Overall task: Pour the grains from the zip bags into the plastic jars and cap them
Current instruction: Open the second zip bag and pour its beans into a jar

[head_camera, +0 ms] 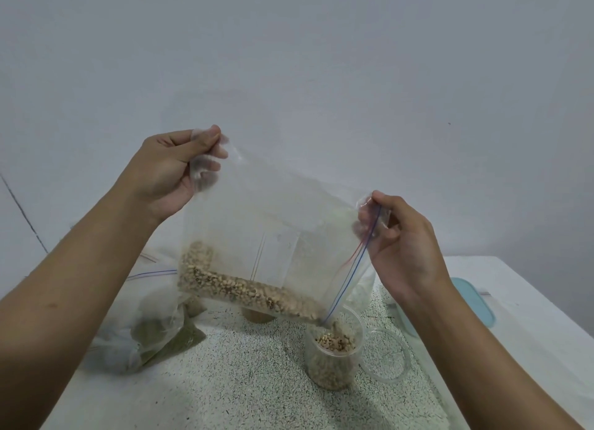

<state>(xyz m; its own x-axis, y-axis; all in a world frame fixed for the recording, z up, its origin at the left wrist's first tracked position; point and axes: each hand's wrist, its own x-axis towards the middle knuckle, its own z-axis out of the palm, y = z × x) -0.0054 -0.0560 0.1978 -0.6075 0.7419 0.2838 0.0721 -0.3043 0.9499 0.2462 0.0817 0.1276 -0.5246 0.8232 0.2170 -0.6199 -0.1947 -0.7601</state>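
A: Two hands on the clear plastic zip bag [257, 211]?
B: Yes. Left hand [170, 175] pinches the bag's 11 o'clock corner, right hand [405, 246] pinches the zip end at 3 o'clock. Bag tilted, mouth corner low at 5 o'clock.
A: Grains?
B: Beige black-eyed beans [238, 285] lie along the low edge, spilling into the uncapped clear round plastic jar [332, 365] on the speckled surface [241, 381]. Second bag of green grains [154, 336] sits at the jar's 9 o'clock.

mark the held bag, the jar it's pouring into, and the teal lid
bag [273, 217]: head view, clear middle panel.
jar [332, 368]: head view, front wall.
teal lid [477, 301]: head view, top face.
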